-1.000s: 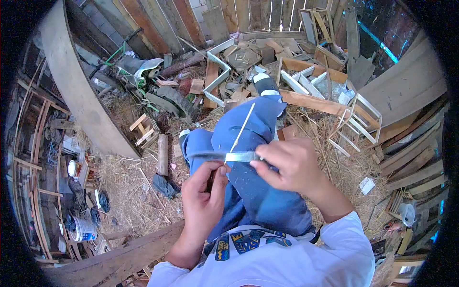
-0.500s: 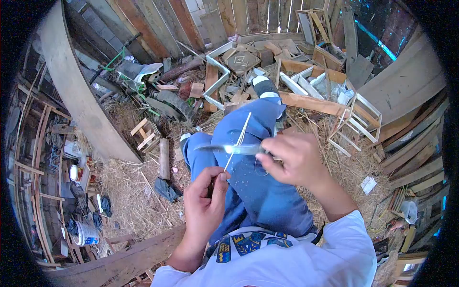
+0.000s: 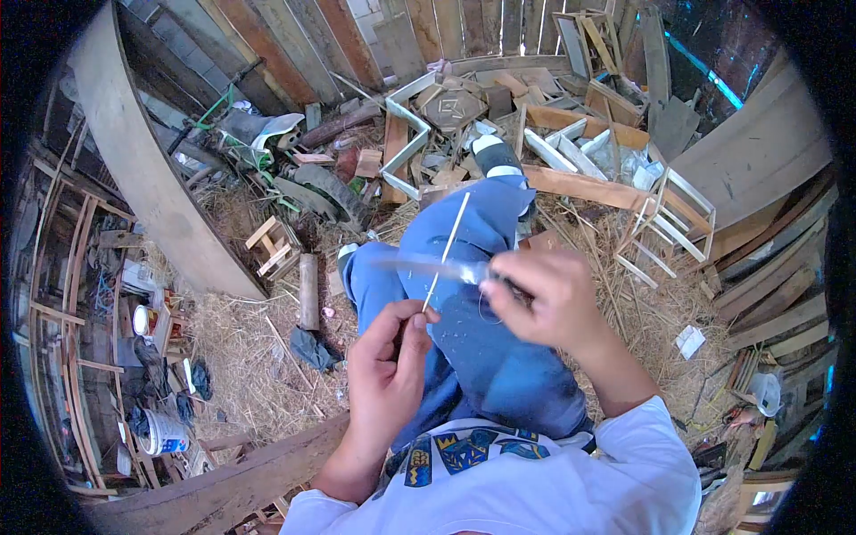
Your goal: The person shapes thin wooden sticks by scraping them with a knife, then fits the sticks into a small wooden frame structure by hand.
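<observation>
A thin pale stick stands up from my left hand, its lower end pinched between thumb and fingers above my blue trousers. My right hand is closed round the dark handle of a knife. The blade is smeared by motion; it points left and crosses the stick a little above my left fingertips. Whether the edge touches the stick cannot be made out. Small pale shavings lie on the trouser leg.
Wood scraps and a white frame lie beyond my feet. A curved board leans at the left, near a short log. A white bucket stands at lower left. A beam runs beside me; straw covers the ground.
The knife moved up the stick and away from my left fingers, then slightly back down. My left hand keeps its pinch on the stick, whose tilt has changed a little.
</observation>
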Tool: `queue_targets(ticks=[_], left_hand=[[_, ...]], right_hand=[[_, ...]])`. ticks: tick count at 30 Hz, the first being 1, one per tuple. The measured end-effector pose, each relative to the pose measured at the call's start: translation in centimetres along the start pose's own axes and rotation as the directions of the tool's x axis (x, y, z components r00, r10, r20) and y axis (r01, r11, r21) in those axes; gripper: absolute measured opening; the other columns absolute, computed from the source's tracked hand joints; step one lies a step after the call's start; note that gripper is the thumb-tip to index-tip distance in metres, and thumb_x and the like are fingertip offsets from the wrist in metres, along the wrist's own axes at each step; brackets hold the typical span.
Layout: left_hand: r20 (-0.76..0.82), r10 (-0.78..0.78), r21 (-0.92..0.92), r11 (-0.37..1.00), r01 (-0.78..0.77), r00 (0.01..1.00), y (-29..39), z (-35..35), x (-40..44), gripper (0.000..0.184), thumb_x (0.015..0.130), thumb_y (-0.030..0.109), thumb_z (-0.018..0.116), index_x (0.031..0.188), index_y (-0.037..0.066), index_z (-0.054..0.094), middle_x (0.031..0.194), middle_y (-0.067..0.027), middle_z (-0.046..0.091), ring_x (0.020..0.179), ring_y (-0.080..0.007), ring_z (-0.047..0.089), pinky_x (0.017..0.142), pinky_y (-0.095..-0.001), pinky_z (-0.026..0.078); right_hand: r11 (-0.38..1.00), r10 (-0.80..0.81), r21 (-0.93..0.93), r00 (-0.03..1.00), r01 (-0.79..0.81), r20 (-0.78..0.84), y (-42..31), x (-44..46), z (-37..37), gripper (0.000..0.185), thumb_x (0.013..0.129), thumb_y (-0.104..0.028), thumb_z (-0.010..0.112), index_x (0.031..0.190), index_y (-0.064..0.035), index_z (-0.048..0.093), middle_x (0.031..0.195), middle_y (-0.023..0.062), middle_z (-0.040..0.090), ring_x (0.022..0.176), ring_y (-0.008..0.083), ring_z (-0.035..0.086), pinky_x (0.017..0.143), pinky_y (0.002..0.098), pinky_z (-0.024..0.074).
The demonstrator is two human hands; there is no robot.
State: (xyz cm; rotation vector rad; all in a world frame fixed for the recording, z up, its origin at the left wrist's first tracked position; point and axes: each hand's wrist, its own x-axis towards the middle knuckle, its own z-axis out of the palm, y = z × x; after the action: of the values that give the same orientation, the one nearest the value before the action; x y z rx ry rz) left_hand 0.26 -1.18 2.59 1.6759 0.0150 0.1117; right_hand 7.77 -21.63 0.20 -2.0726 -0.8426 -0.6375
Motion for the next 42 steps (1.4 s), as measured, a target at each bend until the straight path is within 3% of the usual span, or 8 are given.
queue_targets(ticks=[14,20,22,26,30,34,36,42], left_hand=[[-0.021,-0.006,0.108,0.994,0.008,1.000,0.2,-0.8,-0.5,0.010,0.107,0.004,0.056,0.106,-0.002,0.064,0.079,0.0027,0.056,0.071,-0.0026,0.048,0.061,-0.0197,0.037],[-0.045,-0.004,0.042,0.999,0.006,0.999,0.0,-0.3,-0.6,0.011,0.107,0.006,0.057,0.105,-0.002,0.064,0.077,0.0028,0.055,0.069,-0.0024,0.046,0.060,-0.0199,0.036],[-0.029,-0.042,0.056,0.997,0.043,0.999,0.1,-0.6,-0.6,0.011,0.108,0.006,0.056,0.105,-0.002,0.064,0.077,0.0030,0.055,0.069,-0.0023,0.046,0.060,-0.0201,0.035],[-0.026,-0.022,0.003,1.000,0.023,0.999,-0.5,-0.3,-0.9,0.012,0.108,0.007,0.055,0.105,-0.001,0.064,0.077,0.0033,0.054,0.068,-0.0020,0.045,0.059,-0.0206,0.034],[-0.031,-0.008,0.077,0.997,0.011,0.999,-0.1,-0.6,-0.6,0.011,0.108,0.006,0.055,0.105,-0.001,0.064,0.077,0.0031,0.054,0.068,-0.0021,0.045,0.059,-0.0206,0.034],[-0.034,-0.020,0.073,0.997,0.023,0.999,-0.5,-0.8,-0.7,0.011,0.107,0.004,0.055,0.105,-0.002,0.064,0.077,0.0030,0.054,0.069,-0.0023,0.045,0.059,-0.0203,0.035],[-0.037,-0.021,0.063,0.998,0.023,0.999,-0.6,-1.0,-0.9,0.011,0.107,0.004,0.055,0.105,-0.002,0.064,0.078,0.0028,0.055,0.069,-0.0023,0.046,0.060,-0.0201,0.036],[-0.057,-0.014,0.032,0.999,0.016,0.998,-0.9,-0.7,-0.9,0.011,0.107,0.005,0.056,0.105,-0.002,0.064,0.078,0.0031,0.055,0.070,-0.0021,0.045,0.060,-0.0198,0.035]], right_hand=[[1.000,0.019,-0.007,0.995,-0.019,-0.095,1.7,0.2,0.2,0.018,0.086,-0.028,0.079,0.088,-0.0126,0.071,0.073,0.0042,0.069,0.057,0.0251,0.067,0.052,0.0384,0.0513],[0.997,-0.047,-0.052,0.988,0.055,0.146,0.1,0.0,-0.4,0.016,0.088,-0.026,0.077,0.088,-0.0117,0.070,0.070,0.0060,0.067,0.056,0.0273,0.066,0.051,0.0391,0.0511],[0.989,0.139,-0.025,0.984,-0.143,-0.106,2.3,0.6,-0.2,0.016,0.087,-0.030,0.078,0.088,-0.0151,0.071,0.070,0.0047,0.067,0.056,0.0247,0.066,0.052,0.0376,0.0513],[0.999,-0.043,-0.012,0.991,0.044,0.127,-0.6,-0.3,-0.1,0.015,0.089,-0.026,0.076,0.087,-0.0119,0.073,0.076,0.0075,0.071,0.060,0.0246,0.069,0.053,0.0379,0.0530],[0.987,0.157,-0.023,0.982,-0.160,-0.105,2.3,0.7,-0.2,0.015,0.087,-0.028,0.078,0.083,-0.0151,0.071,0.075,0.0052,0.071,0.060,0.0239,0.069,0.052,0.0381,0.0508],[1.000,-0.018,-0.009,0.998,0.019,0.059,-0.6,-0.4,0.3,0.017,0.090,-0.027,0.075,0.082,-0.0137,0.070,0.071,0.0056,0.068,0.058,0.0249,0.067,0.051,0.0388,0.0498],[0.979,0.201,-0.031,0.980,-0.201,-0.009,2.0,0.4,-0.3,0.016,0.090,-0.028,0.075,0.085,-0.0140,0.070,0.070,0.0046,0.067,0.059,0.0251,0.067,0.052,0.0385,0.0511],[1.000,-0.018,0.024,0.997,0.016,0.076,0.3,-0.1,0.2,0.017,0.091,-0.027,0.075,0.087,-0.0104,0.072,0.073,0.0084,0.069,0.061,0.0281,0.069,0.053,0.0405,0.0529]])
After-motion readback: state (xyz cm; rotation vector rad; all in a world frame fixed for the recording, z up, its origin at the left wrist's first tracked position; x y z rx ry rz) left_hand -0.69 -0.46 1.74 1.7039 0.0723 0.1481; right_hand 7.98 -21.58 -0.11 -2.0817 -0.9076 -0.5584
